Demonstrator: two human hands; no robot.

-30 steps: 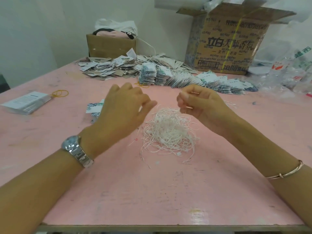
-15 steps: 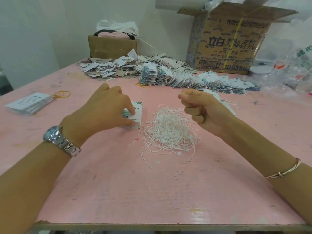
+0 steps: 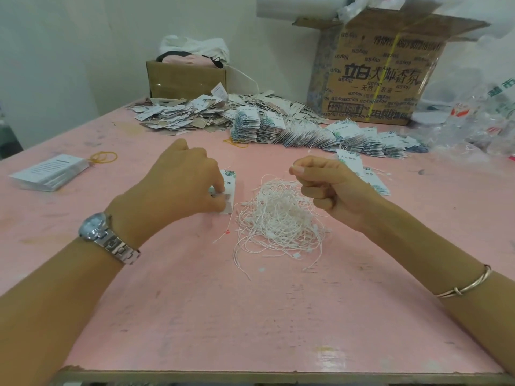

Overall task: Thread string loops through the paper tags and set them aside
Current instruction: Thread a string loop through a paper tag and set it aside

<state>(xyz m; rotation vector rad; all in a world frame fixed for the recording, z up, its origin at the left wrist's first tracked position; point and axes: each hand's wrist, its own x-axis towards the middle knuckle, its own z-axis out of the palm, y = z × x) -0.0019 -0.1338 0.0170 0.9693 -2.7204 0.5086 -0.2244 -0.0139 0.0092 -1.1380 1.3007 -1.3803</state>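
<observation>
A tangle of white string loops (image 3: 278, 218) lies in the middle of the pink table (image 3: 250, 316). Left of it stands a small stack of paper tags (image 3: 230, 188) with a green leaf print. My left hand (image 3: 178, 190) is on that stack, fingers curled down over its near end and gripping it. My right hand (image 3: 328, 185) hovers above the right side of the tangle, curled into a fist, thumb and forefinger pinching a thin white string that is mostly hidden. Two or three strung tags (image 3: 373, 176) lie just behind that hand.
A long fanned row of strung tags (image 3: 320, 135) and a loose heap of tags (image 3: 181, 115) fill the far side. A banded tag stack (image 3: 50, 172) and a yellow rubber band (image 3: 103, 157) lie at the left. Two cardboard boxes (image 3: 381, 79) and plastic bags stand behind.
My left hand moved away from the right hand, down and left onto the tag stack, and stays there. My right hand closed into a fist and has barely shifted.
</observation>
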